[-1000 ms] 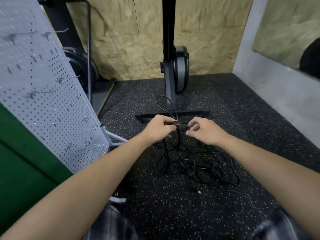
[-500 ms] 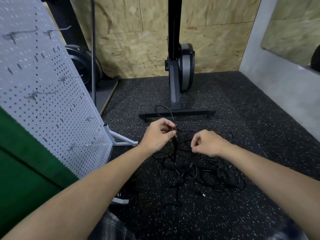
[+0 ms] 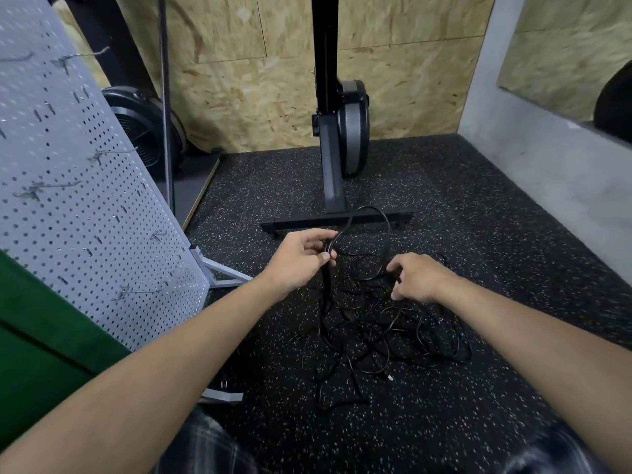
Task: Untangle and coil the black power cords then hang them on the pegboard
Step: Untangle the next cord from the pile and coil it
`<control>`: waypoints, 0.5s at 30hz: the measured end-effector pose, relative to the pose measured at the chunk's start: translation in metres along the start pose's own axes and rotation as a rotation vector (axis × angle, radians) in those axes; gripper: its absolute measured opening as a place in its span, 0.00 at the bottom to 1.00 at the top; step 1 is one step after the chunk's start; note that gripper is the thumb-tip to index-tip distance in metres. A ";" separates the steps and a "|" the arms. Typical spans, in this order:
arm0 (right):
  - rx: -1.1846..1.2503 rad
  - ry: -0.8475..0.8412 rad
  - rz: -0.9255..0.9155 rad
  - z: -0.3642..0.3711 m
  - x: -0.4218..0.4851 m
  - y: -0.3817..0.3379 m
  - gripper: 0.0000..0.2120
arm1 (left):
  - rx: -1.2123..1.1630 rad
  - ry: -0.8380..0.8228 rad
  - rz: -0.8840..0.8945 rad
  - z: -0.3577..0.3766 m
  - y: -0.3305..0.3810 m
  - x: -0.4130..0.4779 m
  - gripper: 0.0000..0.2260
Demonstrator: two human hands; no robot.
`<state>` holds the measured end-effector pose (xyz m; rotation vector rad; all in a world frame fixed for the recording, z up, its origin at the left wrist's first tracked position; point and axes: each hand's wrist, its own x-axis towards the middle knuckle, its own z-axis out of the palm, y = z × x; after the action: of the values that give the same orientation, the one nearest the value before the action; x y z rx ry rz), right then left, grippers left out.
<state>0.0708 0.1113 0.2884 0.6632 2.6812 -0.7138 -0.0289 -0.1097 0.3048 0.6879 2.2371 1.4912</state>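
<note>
Cords (image 3: pixel 383 336) tangled just below L hand (image 3: pixel 297 261), which pinches one; R hand (image 3: pixel 419 278) grip unclear

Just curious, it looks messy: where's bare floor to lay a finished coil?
The speckled black rubber floor is bare right of the tangled black power cords, toward the grey wall, and between them and the person's knees. Crowded: between the left hand and right hand, and by the grey foot of the white pegboard.
</note>
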 end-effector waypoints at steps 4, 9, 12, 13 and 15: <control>-0.071 -0.043 0.058 -0.005 -0.005 0.004 0.30 | 0.074 0.042 0.055 0.004 0.006 0.001 0.15; -0.131 -0.128 0.120 -0.003 -0.005 0.013 0.24 | 0.145 0.032 0.165 0.008 0.009 0.002 0.14; -0.072 -0.016 0.027 -0.003 -0.004 0.012 0.24 | 0.228 0.032 0.232 0.009 0.010 0.004 0.14; -0.012 0.022 -0.022 -0.004 -0.004 0.009 0.24 | 0.247 0.033 0.252 0.009 0.010 0.005 0.14; 0.145 0.077 -0.104 -0.008 -0.007 0.002 0.23 | 0.276 0.031 0.280 0.009 0.011 0.006 0.14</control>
<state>0.0770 0.1141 0.2969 0.6012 2.7704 -0.9359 -0.0263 -0.0960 0.3116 1.1085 2.4784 1.3274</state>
